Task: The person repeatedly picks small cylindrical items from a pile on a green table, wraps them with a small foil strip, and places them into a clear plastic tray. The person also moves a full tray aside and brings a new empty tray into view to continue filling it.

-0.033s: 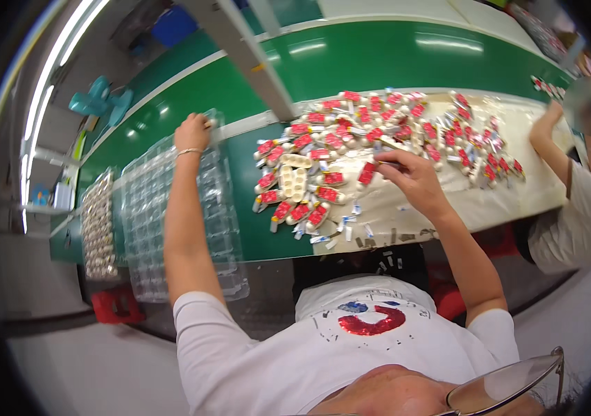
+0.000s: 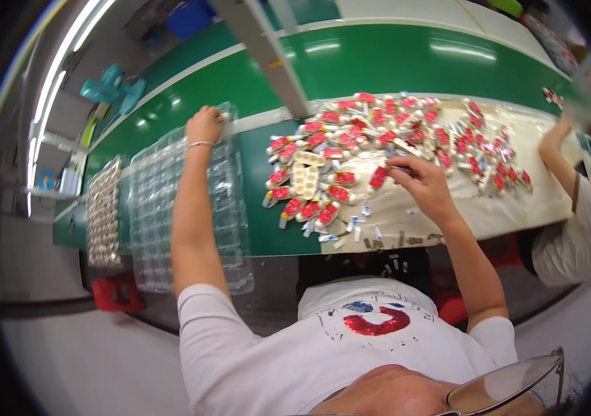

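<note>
My left hand (image 2: 204, 127) is at the far right corner of a clear plastic tray (image 2: 170, 215) with rows of compartments. Its fingers are closed, and a small pale piece shows at their tips. Over the pile, my right hand (image 2: 421, 179) pinches a small red-labelled piece (image 2: 378, 177) between thumb and fingers. Many similar cream-and-red pieces (image 2: 326, 215) lie heaped on the table in front of me. Among them rests a cluster of cream oval pieces (image 2: 306, 179) set side by side.
Left of the clear tray stands a filled tray (image 2: 103, 215) of pale pieces. Silvery and white slips (image 2: 358, 229) litter the beige sheet (image 2: 448, 222). A metal post (image 2: 267, 62) rises behind the pile. At the right, another person's arm (image 2: 557, 152) reaches over the table.
The whole view has shifted slightly, moving the scene a little to the right. Both hands keep nearly the same pose beside the same things.
</note>
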The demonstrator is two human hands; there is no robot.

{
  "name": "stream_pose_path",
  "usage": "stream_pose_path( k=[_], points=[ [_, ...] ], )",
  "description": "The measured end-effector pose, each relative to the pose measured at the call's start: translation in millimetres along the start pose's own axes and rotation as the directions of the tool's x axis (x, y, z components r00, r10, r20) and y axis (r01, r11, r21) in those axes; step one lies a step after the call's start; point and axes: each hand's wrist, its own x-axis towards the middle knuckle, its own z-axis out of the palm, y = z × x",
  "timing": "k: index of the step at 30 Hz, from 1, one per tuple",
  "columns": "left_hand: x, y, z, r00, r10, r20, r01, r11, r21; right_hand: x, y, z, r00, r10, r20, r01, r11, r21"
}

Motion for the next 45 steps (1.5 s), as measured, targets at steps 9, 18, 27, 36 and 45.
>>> stream_pose_path(
  k=[9,18,27,36,45],
  points=[
    [-11,-9,-18,0.997,0.023,0.080,-0.018,0.997,-0.073,-13,2,9,0.997,0.050,0.061,-0.053,0.998,0.043],
    [-1,-13,-20,0.986,0.097,0.134,-0.101,0.995,0.021,-19,11,7,0.988,0.143,0.055,-0.147,0.987,0.062],
    [10,-16,-12,0.987,0.057,0.153,-0.071,0.994,0.087,-21,11,10,0.989,0.138,0.051,-0.141,0.988,0.058],
    [-29,2,-22,0.950,-0.293,-0.105,0.286,0.955,-0.081,-24,11,13,0.995,0.096,0.030,-0.097,0.995,0.039],
    [-133,43,-56,0.859,-0.273,0.433,0.429,0.846,-0.316,-27,4,18,0.993,0.065,0.103,-0.066,0.998,0.006]
  ],
)
